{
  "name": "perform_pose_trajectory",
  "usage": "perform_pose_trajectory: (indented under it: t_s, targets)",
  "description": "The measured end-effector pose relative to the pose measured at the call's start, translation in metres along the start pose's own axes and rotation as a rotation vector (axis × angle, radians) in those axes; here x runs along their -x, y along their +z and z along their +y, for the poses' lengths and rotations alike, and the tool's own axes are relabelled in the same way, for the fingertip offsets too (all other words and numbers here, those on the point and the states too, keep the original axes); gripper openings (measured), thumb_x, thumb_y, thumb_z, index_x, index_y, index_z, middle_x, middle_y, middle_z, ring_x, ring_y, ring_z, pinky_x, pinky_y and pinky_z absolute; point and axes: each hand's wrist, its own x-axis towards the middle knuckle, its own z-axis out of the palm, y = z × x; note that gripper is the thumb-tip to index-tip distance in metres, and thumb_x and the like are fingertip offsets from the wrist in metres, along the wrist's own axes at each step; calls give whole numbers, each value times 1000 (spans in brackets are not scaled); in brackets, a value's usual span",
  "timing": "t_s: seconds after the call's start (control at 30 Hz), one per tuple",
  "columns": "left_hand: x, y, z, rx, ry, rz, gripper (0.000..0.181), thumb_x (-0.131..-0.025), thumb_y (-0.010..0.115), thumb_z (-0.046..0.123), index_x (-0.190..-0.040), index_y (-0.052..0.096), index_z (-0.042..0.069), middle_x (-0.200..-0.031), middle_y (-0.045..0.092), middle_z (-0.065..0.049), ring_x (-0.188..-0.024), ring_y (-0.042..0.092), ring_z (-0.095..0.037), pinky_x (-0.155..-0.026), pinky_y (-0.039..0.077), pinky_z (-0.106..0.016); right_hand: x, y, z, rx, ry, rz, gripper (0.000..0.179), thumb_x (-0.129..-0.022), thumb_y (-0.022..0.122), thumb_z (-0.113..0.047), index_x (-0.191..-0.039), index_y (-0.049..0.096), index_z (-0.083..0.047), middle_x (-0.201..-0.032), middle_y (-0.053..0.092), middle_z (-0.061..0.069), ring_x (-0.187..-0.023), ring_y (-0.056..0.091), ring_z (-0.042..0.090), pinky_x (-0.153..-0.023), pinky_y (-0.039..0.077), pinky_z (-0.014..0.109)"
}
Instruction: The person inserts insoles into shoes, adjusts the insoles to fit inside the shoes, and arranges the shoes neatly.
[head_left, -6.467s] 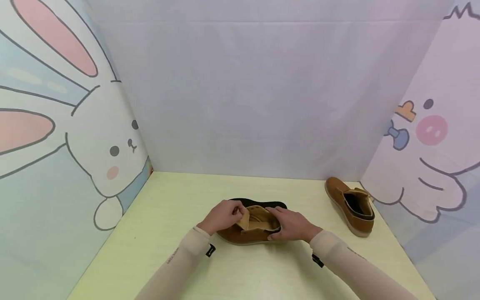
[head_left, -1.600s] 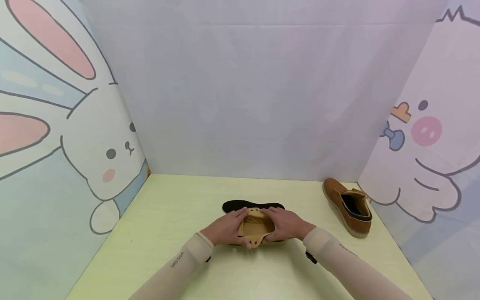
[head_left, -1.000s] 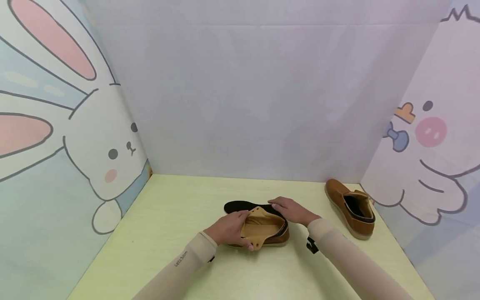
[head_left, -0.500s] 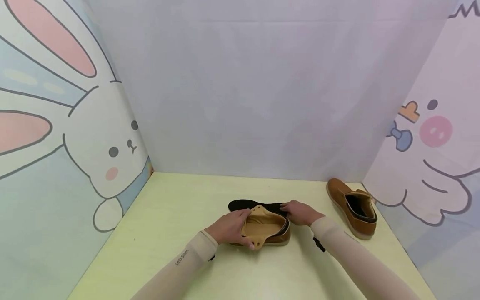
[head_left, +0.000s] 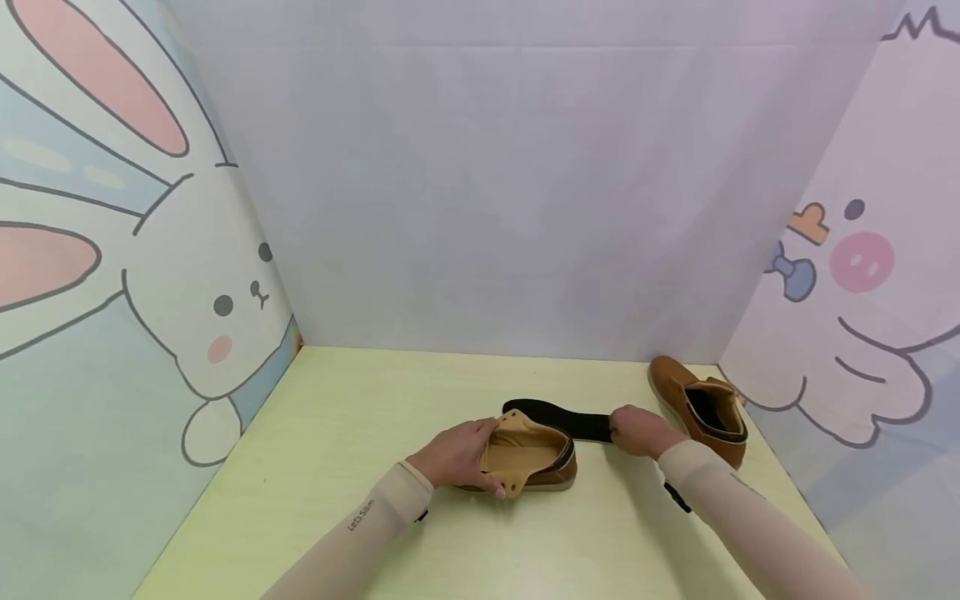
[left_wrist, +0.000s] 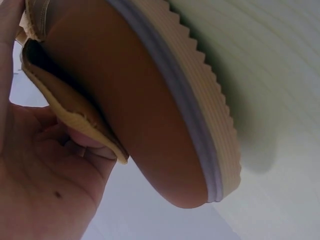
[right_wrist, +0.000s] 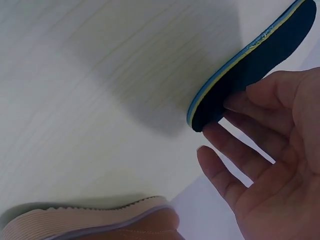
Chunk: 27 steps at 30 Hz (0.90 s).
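Note:
My left hand holds a brown low shoe by its spread lace flaps, thumb on the near flap and fingers at the far one. The tan lining shows inside the opening; the toe is hidden by the hand in the head view. In the left wrist view, fingers lie behind the tongue of the shoe. Beyond the shoe, my right hand pinches one end of a black insole, whose other end reaches behind the far flap. A blue and yellow edge marks the insole in the right wrist view.
A second brown shoe stands at the right, just beyond the right hand, with black inside it. Cartoon-printed panels flank the pale yellow table, and a plain wall closes its back.
The right hand has left the shoe, taken hold of the insole's right end and drawn it rightward. The left hand has moved from the tongue to the lace flaps, now spread open.

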Motion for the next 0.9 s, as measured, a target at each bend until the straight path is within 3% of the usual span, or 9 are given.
perform_pose_trajectory:
  t_s: [0.2,0.3,0.4,0.47,0.53,0.7,0.9]
  targets:
    - [1,-1,0,7,9,10,119,-69,69,84,-154,38,6,-151,48,-10,-131,54,-25,-104,49,-37,6,-1,3,141,70,4,19,-82,67,-8,-67,58,-11,-66,56,1,-55,48,18,-52,46,40]
    - [1,-2,1,4,7,9,118,-69,69,83,-153,39,6,-151,48,-9,-131,54,-24,-104,48,-36,3,0,1,171,87,16,13,-84,71,-19,-79,66,-8,-78,62,4,-65,58,23,-58,51,46]
    - [1,-3,2,0,5,6,118,-69,70,82,-153,39,6,-151,49,-9,-131,54,-24,-104,48,-36,-3,1,-2,125,71,5,45,-86,76,-38,-112,70,-1,-106,67,13,-93,65,33,-77,55,52]
    - [1,-3,2,-3,3,3,117,-69,70,82,-153,39,6,-150,49,-9,-130,55,-23,-104,49,-36,-8,2,-3,81,68,-24,75,-83,79,-50,-133,61,2,-125,62,20,-111,61,40,-90,52,56]
    - [0,-3,2,-2,3,2,118,-69,70,82,-153,38,6,-150,49,-9,-130,55,-23,-103,49,-36,-12,5,-4,45,69,-52,93,-79,81,-58,-141,53,5,-133,56,24,-120,56,43,-96,48,58]
    - [-1,-2,2,3,9,3,118,-69,70,82,-153,39,6,-150,50,-9,-130,55,-23,-104,48,-36,-19,13,-1,-6,82,-83,98,-75,82,-63,-139,54,6,-127,56,23,-116,55,40,-94,49,56]
    - [0,-2,2,-2,1,2,118,-68,70,82,-153,39,6,-150,50,-9,-130,55,-23,-104,48,-36,-23,21,0,-42,25,-34,81,-78,84,-55,-128,64,4,-111,58,14,-101,55,31,-86,51,50]
